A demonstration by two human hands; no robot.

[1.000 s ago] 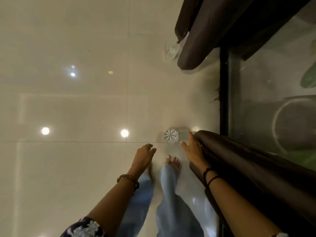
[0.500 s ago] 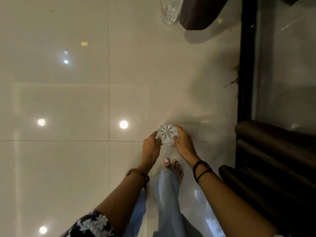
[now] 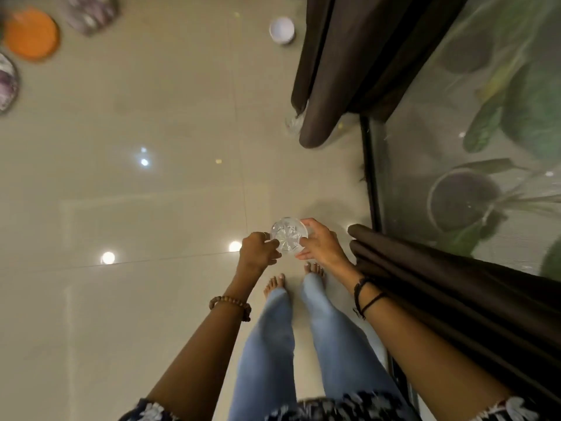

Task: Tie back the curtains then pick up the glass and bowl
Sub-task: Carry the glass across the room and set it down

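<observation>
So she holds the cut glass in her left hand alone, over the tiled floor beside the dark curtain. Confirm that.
Not quite. The head view shows both hands on the cut glass: the left hand grips one side and the right hand the other. It is over the tiled floor, beside the dark curtain.

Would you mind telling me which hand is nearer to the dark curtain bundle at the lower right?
Right. The right hand grips the cut glass just beside the curtain bundle; the left hand holds the glass's far side.
</observation>
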